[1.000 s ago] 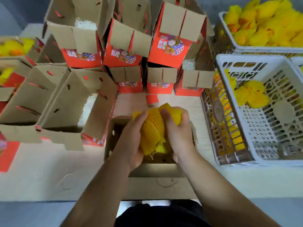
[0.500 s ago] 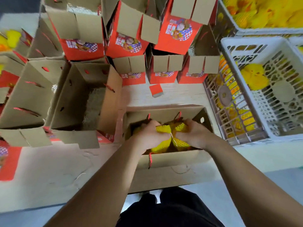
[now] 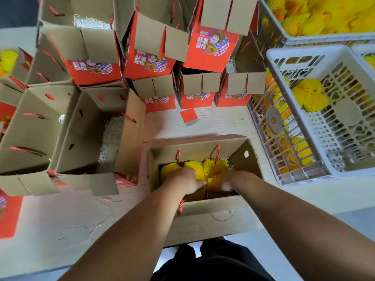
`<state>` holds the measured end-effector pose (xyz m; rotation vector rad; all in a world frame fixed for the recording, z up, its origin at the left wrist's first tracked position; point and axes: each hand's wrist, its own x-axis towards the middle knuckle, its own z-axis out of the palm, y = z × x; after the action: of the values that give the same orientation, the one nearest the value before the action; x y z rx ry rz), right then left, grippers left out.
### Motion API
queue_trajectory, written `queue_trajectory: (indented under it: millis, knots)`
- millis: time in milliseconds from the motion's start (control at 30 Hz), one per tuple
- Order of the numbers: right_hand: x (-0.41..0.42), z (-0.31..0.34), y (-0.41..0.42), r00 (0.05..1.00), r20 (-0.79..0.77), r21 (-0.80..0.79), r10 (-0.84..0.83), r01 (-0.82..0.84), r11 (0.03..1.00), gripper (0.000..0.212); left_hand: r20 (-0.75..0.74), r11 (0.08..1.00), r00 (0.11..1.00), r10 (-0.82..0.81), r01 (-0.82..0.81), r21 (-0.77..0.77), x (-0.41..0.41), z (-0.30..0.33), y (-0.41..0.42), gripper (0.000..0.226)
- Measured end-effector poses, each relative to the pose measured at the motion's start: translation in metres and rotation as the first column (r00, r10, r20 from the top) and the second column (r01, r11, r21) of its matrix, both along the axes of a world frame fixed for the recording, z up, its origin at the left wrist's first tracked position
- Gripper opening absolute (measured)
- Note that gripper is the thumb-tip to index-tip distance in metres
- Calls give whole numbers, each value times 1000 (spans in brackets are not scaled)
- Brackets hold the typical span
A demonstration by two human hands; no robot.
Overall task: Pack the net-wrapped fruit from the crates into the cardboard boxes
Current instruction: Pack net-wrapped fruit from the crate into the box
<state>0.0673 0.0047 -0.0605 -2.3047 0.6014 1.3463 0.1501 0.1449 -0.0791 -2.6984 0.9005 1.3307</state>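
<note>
Pale tabletop (image 3: pixel 213 122) under everything, loose straw strands near the front edge. Far side stacked with open cardboard boxes (image 3: pixel 150 49), red printed fronts, brown flaps up, two tiers deep. Left of centre: big open box (image 3: pixel 89 134) with red rope handles, pale straw padding (image 3: pixel 110 142) inside, no fruit visible in it. Far left: another box (image 3: pixel 12 63) showing yellow wrapped fruit. Right side: white plastic crate (image 3: pixel 332 57), tilted, nearly bare, a small cluster of net-wrapped fruit (image 3: pixel 310 94) against its far wall. Under/beside it a grey lattice crate (image 3: pixel 284 169), more yellow netted fruit seen through the slats. Top right: a third crate (image 3: pixel 316 37) heaped with yellow netted fruit (image 3: pixel 324 15). Small red card scrap (image 3: pixel 188 116) lying loose on the table between box row and near box.

Near centre: open packing box (image 3: pixel 203 207), flaps out, red rope handles on the far wall. Inside: yellow foam-netted fruit (image 3: pixel 215 169) packed side by side, a bit of straw at the right end. Left hand (image 3: pixel 186 181) down in the box, palm on the left fruit, fingers curled over it and pressed together. Right hand (image 3: pixel 229 179) on the right fruit; motion-blurred, finger spread cannot be told. Both forearms reaching in from the near edge. Dark clothing at bottom frame.
</note>
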Motion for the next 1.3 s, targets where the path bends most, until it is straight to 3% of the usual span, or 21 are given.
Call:
queue_trajectory:
  millis: [167, 233, 300, 433, 533, 600, 700, 833, 900, 933, 1000, 1033, 1100, 1167, 1300]
  knots:
    - [7, 8, -8, 990, -61, -19, -131, 130, 991, 81, 7, 999, 999, 45, -45, -30, 5, 13, -1, 59]
    - [7, 9, -14, 984, -33, 4, -176, 176, 984, 73, -10, 994, 996, 94, -94, -52, 12, 17, 4, 59]
    - [5, 5, -13, 995, -36, -44, -91, 89, 995, 58, -23, 991, 991, 130, -131, -34, 13, 17, 11, 63]
    - [6, -3, 6, 998, -48, -73, -31, 27, 997, 60, -85, 985, 981, 174, -172, 26, 3, 13, 13, 85]
    - [10, 10, 6, 999, -21, -111, -25, 23, 994, 61, -11, 989, 989, 146, -146, 26, 7, 22, 13, 95]
    - [10, 16, 2, 999, 31, -155, -35, 39, 987, 55, 64, 995, 993, 101, -100, -21, 9, 24, 14, 71]
    - [5, 17, 10, 998, 55, -175, -11, 20, 984, 33, -81, 998, 996, 42, -45, -33, -5, 19, 12, 25]
    - [-2, 23, 20, 994, 92, -90, -52, 60, 994, 34, -106, 999, 994, -21, 24, 26, -13, 16, 8, 26]
    - [-5, 35, 11, 961, 232, -26, -153, 163, 986, 22, -88, 995, 991, -99, 101, 16, -7, 24, 4, 27]
    - [-8, 43, 6, 914, 326, 28, -240, 244, 969, 20, -75, 993, 990, -118, 116, -31, -4, 30, 0, 26]
    - [-15, 59, -4, 747, 533, 130, -396, 390, 911, 25, -107, 960, 994, -25, -6, -279, -6, 44, -14, 21]
    - [-19, 66, -12, 628, 632, 192, -454, 441, 877, 21, -164, 889, 984, 70, -136, -438, -12, 52, -26, 17]
    - [-28, 81, -31, 359, 746, 364, -561, 485, 795, 8, -347, 650, 913, 214, -399, -647, -28, 68, -61, 15]
    - [-34, 96, -58, 150, 773, 487, -617, 483, 728, 7, -468, 470, 854, 227, -517, -715, -44, 78, -104, 23]
    - [-49, 106, -128, -65, 808, 535, -586, 498, 683, 9, -428, 368, 883, 190, -469, -803, -60, 88, -191, 30]
